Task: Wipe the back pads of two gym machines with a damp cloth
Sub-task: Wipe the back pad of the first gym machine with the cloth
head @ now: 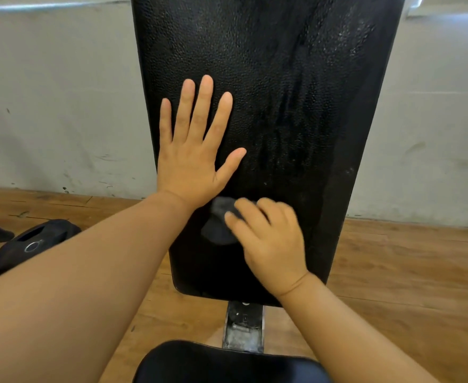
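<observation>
Back pad (255, 64), black, upright against the wall: wet streaks over upper and right areas, so judged partly wiped; lower left looked dry. Second machine not in view. Left hand (191, 158) spread flat on the pad, bracing. Right hand (268, 239) curled over the dark cloth (219, 225), pressing it low on the pad. No containers seen.

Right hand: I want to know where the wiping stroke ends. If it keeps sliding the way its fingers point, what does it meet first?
Probably the left hand, whose wrist lies just beyond the cloth under the right hand.
</observation>
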{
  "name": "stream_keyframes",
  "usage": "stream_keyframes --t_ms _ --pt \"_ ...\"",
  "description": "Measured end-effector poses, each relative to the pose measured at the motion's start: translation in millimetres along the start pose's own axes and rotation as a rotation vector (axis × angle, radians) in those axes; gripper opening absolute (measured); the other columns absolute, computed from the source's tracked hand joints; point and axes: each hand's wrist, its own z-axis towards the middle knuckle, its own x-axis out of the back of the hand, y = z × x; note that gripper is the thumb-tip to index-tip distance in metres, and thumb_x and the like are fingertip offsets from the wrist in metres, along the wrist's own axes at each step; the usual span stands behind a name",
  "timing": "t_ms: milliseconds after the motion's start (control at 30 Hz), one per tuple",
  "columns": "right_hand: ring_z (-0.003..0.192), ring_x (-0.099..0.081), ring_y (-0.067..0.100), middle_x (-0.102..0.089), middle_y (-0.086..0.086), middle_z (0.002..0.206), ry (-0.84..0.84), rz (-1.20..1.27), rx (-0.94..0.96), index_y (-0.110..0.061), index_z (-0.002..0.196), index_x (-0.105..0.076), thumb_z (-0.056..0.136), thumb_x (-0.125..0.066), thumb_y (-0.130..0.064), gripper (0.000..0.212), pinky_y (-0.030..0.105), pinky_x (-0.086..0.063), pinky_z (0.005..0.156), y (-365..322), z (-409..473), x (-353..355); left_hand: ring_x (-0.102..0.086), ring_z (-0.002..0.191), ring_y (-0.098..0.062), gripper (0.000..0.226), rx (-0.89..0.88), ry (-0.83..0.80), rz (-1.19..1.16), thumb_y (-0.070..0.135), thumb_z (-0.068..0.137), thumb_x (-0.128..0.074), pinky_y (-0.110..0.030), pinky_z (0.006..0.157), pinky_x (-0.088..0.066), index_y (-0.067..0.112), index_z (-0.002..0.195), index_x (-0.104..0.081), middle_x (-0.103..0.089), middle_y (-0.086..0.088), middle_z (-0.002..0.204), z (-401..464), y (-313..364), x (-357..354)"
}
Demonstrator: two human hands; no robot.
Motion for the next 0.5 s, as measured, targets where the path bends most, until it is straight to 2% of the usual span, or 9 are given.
stream_keyframes --t_ms 67,167,300,400,500 --pt "0.090 -0.050 0.028 -0.069 0.011 0.102 0.081 -0.019 -0.037 -0.009 0.090 -0.072 0.095 -0.050 -0.008 0.022 0.038 -0.038 0.075 9.8 10.4 4.1 -0.011 0.140 -0.038 0.065 -0.006 0.016 -0.005 0.053 0.098 -0.028 -0.055 0.114 -0.005 0.013 0.148 -0.018 -0.023 -0.024 0.152 0.7 -1.0 -1.7" --pt "0.097 -0.051 0.030 -0.069 0.013 0.105 0.114 -0.021 -0.046 -0.007 0.091 -0.072 0.095 -0.048 -0.007 0.024 0.040 -0.040 0.085 9.1 8.2 -0.1 -0.010 0.140 -0.038 0.063 -0.010 0.039 -0.027 0.049 0.098 -0.028 -0.054 0.114 -0.004 0.012 0.148 -0.019 -0.023 -0.024 0.152 0.3 -1.8 -2.8" --pt "0.113 -0.045 0.034 -0.063 0.016 0.120 0.025 0.009 -0.088 -0.006 0.106 -0.065 0.088 -0.050 -0.011 0.024 0.045 -0.029 0.107 1.8 -8.8 -6.1 -0.010 0.139 -0.037 0.061 -0.009 0.050 -0.026 0.047 0.098 -0.026 -0.054 0.114 -0.004 0.012 0.147 -0.019 -0.024 -0.025 0.151 0.1 -1.4 -3.7" --pt "0.119 -0.042 0.035 -0.060 0.015 0.126 -0.040 -0.014 -0.092 -0.008 0.112 -0.055 0.081 -0.060 -0.023 0.035 0.048 -0.026 0.110 -0.6 -15.8 -7.0 -0.011 0.140 -0.037 0.061 -0.010 0.051 -0.029 0.046 0.098 -0.026 -0.054 0.114 -0.005 0.012 0.147 -0.019 -0.024 -0.024 0.151 -0.2 -1.3 -4.0" --pt "0.111 -0.046 0.033 -0.066 0.013 0.115 0.018 -0.051 -0.110 -0.008 0.097 -0.066 0.085 -0.064 -0.014 0.014 0.045 -0.026 0.110 -5.3 -15.8 -9.8 -0.011 0.140 -0.037 0.061 -0.010 0.052 -0.040 0.046 0.098 -0.026 -0.052 0.115 -0.002 0.012 0.147 -0.019 -0.024 -0.024 0.152 -0.4 -1.4 -4.2"
